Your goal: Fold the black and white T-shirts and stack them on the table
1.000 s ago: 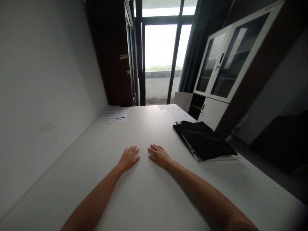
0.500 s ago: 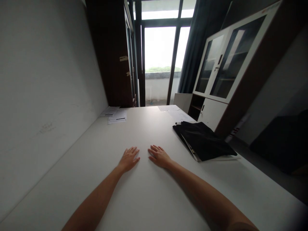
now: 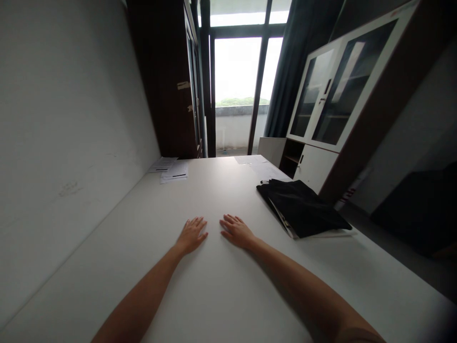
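Note:
My left hand [image 3: 192, 235] lies flat on the white table [image 3: 221, 286], palm down, fingers slightly spread. Just to its right, my right hand [image 3: 237, 232] rests the same way, with a small gap between the two. Neither hand holds anything. Right of my right hand lies a flat black cloth item [image 3: 303, 209], perhaps a folded bag, on top of some white sheets or boards whose edges stick out. What is inside or under the black cloth is hidden.
Printed papers [image 3: 174, 171] lie at the far left corner, more sheets [image 3: 262, 167] at the far right. A white wall [image 3: 71, 143] borders the table's left side. Beyond stand a dark cabinet [image 3: 164, 85], a glass door [image 3: 235, 71], and a white-fronted cabinet [image 3: 317, 162] with one lower door open.

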Available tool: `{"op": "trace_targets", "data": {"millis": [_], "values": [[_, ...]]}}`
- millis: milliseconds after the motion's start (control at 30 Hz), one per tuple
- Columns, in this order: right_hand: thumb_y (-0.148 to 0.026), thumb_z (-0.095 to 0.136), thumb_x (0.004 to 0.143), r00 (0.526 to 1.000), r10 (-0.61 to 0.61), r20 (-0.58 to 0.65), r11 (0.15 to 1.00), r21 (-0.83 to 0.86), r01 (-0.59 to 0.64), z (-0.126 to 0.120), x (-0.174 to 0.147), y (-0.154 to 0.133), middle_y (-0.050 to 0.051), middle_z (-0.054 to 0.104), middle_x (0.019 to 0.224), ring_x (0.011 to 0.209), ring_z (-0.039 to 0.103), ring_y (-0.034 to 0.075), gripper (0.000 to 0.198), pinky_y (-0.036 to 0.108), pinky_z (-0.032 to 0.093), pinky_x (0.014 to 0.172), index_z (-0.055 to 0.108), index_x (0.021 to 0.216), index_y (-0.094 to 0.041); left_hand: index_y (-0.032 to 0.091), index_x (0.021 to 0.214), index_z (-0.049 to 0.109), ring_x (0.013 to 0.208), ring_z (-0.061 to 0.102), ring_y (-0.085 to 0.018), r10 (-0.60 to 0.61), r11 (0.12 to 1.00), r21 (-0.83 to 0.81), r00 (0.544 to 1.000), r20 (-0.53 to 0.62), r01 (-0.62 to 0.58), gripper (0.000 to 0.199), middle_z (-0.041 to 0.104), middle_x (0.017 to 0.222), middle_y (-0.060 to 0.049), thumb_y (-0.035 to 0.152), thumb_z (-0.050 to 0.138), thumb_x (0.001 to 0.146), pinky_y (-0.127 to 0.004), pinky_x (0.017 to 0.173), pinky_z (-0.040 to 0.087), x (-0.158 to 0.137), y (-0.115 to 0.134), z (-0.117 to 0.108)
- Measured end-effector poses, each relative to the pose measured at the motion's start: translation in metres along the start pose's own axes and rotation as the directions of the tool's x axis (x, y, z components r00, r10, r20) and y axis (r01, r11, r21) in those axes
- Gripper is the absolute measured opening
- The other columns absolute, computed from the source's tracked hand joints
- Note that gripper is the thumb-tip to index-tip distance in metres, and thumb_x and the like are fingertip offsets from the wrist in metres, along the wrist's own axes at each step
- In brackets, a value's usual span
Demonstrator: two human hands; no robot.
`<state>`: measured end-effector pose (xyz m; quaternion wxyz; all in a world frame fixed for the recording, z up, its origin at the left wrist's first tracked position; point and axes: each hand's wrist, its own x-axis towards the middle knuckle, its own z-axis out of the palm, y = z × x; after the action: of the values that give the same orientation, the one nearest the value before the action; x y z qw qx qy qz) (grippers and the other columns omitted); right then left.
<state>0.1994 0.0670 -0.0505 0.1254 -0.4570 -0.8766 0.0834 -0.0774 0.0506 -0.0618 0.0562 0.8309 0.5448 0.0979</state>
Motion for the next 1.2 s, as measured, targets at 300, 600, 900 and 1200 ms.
{"op": "trace_targets", "data": {"millis": [300,600,900,1200], "values": [[-0.056,0.046,0.100,1.000,-0.004,-0.010,1.000,0.005,0.004,-0.002,0.000,0.001,0.010,0.039,0.162,0.152,0.032,0.028,0.059,0.049,0.023,0.124,0.050,0.152,-0.028,0.029,0.154,0.044,0.155,0.026,-0.027,0.006,1.000,-0.002,1.000,-0.002,-0.006,0.055,0.033,0.167,-0.005,0.048,0.044,0.102,-0.053,0.127,0.016,-0.001,0.000,0.000],[-0.051,0.049,0.099,0.998,-0.048,-0.038,0.999,0.003,0.048,-0.005,0.006,0.020,0.005,0.051,0.154,0.146,0.041,0.026,0.048,0.046,0.026,0.122,0.061,0.141,-0.031,0.028,0.155,0.043,0.155,0.025,-0.026,0.004,1.000,-0.003,1.000,0.006,-0.004,0.056,0.032,0.167,-0.005,0.048,0.043,0.102,-0.052,0.127,0.015,0.000,-0.001,0.001],[-0.044,0.049,0.099,0.562,0.489,-0.667,0.681,-0.111,-0.724,-0.095,-0.033,0.166,0.024,0.049,0.149,0.138,0.039,0.037,0.056,0.056,0.025,0.112,0.052,0.145,-0.012,0.027,0.154,0.044,0.155,0.026,-0.027,0.013,1.000,-0.014,1.000,-0.004,-0.013,0.057,0.033,0.166,-0.006,0.049,0.044,0.102,-0.053,0.127,0.016,0.000,0.000,0.001],[-0.039,0.051,0.098,0.604,0.496,-0.624,0.624,-0.228,-0.747,-0.078,-0.057,0.181,0.020,0.060,0.127,0.121,0.046,0.034,0.040,0.050,0.027,0.104,0.064,0.128,-0.015,0.027,0.153,0.045,0.155,0.027,-0.028,0.008,1.000,-0.030,1.000,-0.013,-0.008,0.055,0.034,0.166,-0.006,0.046,0.046,0.102,-0.055,0.126,0.017,-0.001,-0.001,-0.001]]}}
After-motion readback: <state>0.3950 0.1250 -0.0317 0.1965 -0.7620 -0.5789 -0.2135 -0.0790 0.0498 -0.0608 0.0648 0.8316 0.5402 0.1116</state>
